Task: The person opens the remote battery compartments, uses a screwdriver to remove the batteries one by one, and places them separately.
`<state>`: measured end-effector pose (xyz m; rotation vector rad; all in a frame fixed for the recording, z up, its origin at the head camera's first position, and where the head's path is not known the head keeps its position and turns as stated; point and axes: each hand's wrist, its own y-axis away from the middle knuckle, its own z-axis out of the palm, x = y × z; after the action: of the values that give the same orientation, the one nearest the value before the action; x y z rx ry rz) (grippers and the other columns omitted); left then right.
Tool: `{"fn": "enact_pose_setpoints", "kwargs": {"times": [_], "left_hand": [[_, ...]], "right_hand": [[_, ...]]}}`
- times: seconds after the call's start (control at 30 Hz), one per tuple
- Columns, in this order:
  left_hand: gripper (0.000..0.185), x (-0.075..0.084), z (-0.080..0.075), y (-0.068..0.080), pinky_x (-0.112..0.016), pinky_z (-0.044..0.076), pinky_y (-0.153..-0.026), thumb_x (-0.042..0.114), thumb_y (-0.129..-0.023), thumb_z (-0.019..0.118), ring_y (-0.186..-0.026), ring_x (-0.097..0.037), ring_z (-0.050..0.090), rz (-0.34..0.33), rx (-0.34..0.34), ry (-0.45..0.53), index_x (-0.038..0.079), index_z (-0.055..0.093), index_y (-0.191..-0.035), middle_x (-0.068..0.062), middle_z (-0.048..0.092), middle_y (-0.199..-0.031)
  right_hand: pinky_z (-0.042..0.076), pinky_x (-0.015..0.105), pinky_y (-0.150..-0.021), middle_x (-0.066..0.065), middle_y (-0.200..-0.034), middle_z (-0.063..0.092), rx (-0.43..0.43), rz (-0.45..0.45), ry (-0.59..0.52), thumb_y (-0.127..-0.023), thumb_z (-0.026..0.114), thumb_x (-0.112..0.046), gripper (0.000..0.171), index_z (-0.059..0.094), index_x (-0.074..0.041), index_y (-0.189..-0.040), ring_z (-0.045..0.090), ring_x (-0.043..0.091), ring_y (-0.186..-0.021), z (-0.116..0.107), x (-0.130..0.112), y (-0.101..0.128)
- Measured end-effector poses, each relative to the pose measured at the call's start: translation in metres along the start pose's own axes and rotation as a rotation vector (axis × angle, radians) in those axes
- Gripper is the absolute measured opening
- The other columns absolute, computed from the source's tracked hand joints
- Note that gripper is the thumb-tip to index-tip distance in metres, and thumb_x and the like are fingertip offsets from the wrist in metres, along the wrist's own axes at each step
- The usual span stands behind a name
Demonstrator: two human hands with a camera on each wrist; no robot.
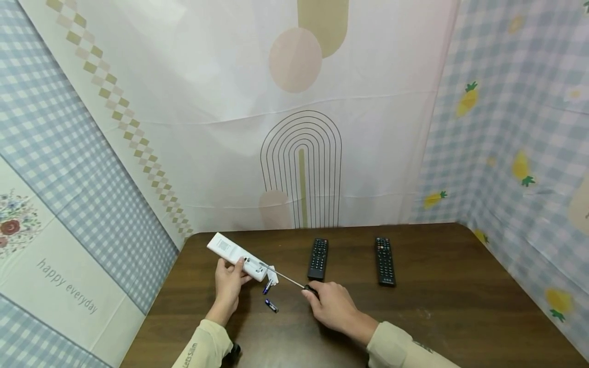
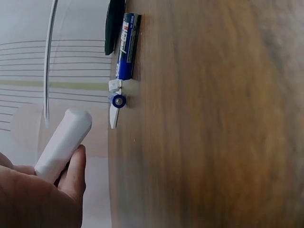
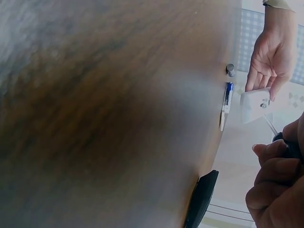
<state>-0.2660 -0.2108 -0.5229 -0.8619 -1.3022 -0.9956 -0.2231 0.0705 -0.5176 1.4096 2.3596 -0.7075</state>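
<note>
the left hand [image 1: 228,282] is wrapped around the near end of a white remote [image 1: 235,255], fingers curled under it and thumb on top, holding it raised off the brown table [image 1: 451,306] and tilted so its end faces the other hand; that grip appears meant to steady it for the tool. the right hand [image 1: 335,305] is closed on the dark handle of a thin screwdriver [image 1: 287,278], whose metal shaft reaches left to the remote's end, the tip at or just inside it. a small white cover [image 1: 273,276] sits just below that end, beside the shaft. two small blue batteries lie on the table between the hands: one battery [image 1: 267,288] touching or just beside the cover, the second battery [image 1: 271,305] a little nearer the person. farther back, well apart from the hands, a black remote [image 1: 318,258] and another black remote [image 1: 384,260] lie flat, side by side. patterned cloths hang behind and to both sides.
</note>
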Motion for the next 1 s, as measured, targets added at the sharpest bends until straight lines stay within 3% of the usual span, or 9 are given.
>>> {"fn": "enact_pose_setpoints", "kwargs": {"times": [0.2, 0.43, 0.53, 0.73, 1.0], "left_hand": [[0.028, 0.002, -0.009, -0.001, -0.027, 0.062, -0.065, 0.016, -0.11, 0.059, -0.073, -0.01, 0.073, 0.006, 0.017, -0.052, -0.001, 0.044, -0.127, -0.022, 0.078, -0.106], [0.038, 0.003, -0.025, 0.0, -0.025, 0.058, -0.067, 0.032, -0.111, 0.058, -0.077, -0.007, 0.069, -0.041, -0.013, -0.19, 0.002, 0.05, -0.134, -0.002, 0.077, -0.097], [0.042, 0.004, -0.032, 0.0, -0.025, 0.056, -0.07, 0.037, -0.111, 0.057, -0.08, -0.005, 0.067, -0.038, -0.021, -0.253, 0.004, 0.052, -0.136, -0.002, 0.076, -0.1], [0.044, 0.003, -0.044, -0.007, -0.024, 0.052, -0.077, 0.041, -0.111, 0.056, -0.085, -0.007, 0.064, -0.019, -0.033, -0.39, 0.004, 0.059, -0.133, -0.007, 0.073, -0.104], [0.041, -0.002, -0.058, -0.009, -0.028, 0.056, -0.076, 0.035, -0.111, 0.058, -0.09, -0.012, 0.068, -0.076, -0.177, -0.475, 0.0, 0.059, -0.131, -0.015, 0.074, -0.112]], "right_hand": [[0.048, 0.03, -0.062, -0.003, -0.08, 0.075, -0.001, 0.003, -0.013, -0.108, 0.064, -0.032, 0.029, 0.077, -0.009, -0.12, 0.054, 0.003, -0.065, -0.003, 0.002, 0.002], [0.048, 0.027, -0.06, -0.009, -0.072, 0.069, 0.015, 0.012, -0.027, -0.108, 0.064, -0.032, 0.03, 0.077, -0.008, -0.12, 0.054, -0.001, -0.062, -0.008, 0.009, 0.008], [0.044, 0.025, -0.057, -0.011, -0.066, 0.062, 0.012, 0.018, -0.039, -0.108, 0.064, -0.031, 0.028, 0.077, -0.009, -0.117, 0.049, -0.001, -0.057, -0.009, 0.013, 0.01], [0.044, 0.025, -0.057, -0.012, -0.069, 0.065, 0.036, 0.041, -0.016, -0.107, 0.066, -0.032, 0.026, 0.078, -0.01, -0.113, 0.049, -0.001, -0.058, -0.013, 0.022, 0.017], [0.041, 0.023, -0.056, -0.013, -0.07, 0.064, 0.008, 0.109, -0.081, -0.106, 0.067, -0.031, 0.02, 0.077, -0.014, -0.104, 0.048, -0.001, -0.059, -0.033, 0.037, 0.038]]}}
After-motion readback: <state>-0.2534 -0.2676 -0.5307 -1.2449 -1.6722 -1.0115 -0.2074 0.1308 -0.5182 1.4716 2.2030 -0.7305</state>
